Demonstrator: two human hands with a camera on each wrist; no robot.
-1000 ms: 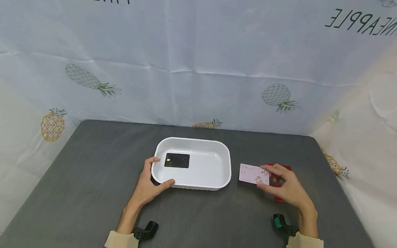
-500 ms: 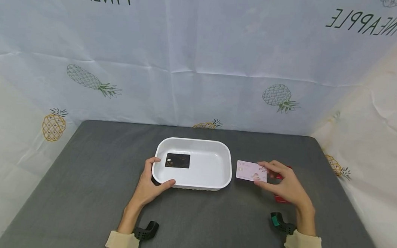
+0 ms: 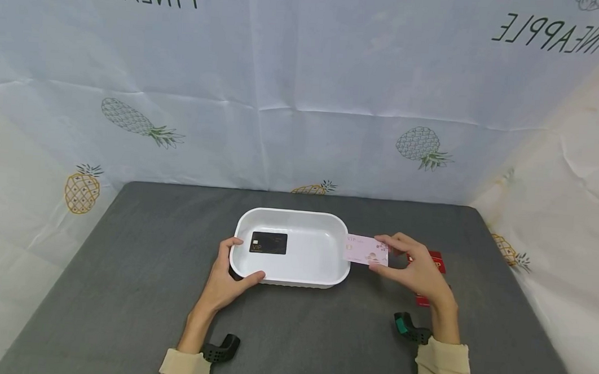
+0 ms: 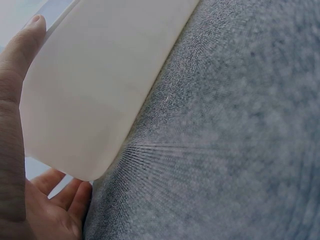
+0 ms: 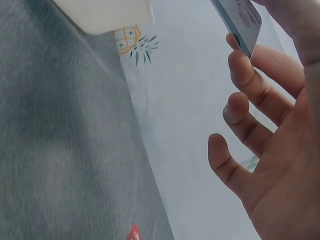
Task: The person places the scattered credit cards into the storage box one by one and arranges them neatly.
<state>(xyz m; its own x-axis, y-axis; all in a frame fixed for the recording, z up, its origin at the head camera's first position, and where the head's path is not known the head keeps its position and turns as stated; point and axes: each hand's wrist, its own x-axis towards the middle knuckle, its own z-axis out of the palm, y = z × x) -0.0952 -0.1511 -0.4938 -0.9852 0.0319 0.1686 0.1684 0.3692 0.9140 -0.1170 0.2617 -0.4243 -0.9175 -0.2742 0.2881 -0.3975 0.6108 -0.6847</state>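
Note:
My left hand holds the near left corner of a white plastic tray, thumb at the front rim and fingers along the left side. In the left wrist view the tray's wall fills the space between thumb and fingers. A black VIP card lies flat inside, toward the left. Between thumb and fingers my right hand pinches a pink VIP card by its right end. The card's left edge overlaps the tray's right rim; the right wrist view shows the card raised above the table.
Two red cards are partly visible on the grey tabletop behind and under my right hand. A pineapple-print cloth hangs behind the table's far edge. Each wrist carries a black strap mount.
My right hand has moved left with the pink card, from over the red cards to the tray's right rim. More of the red cards shows now. My left hand and the tray stay put.

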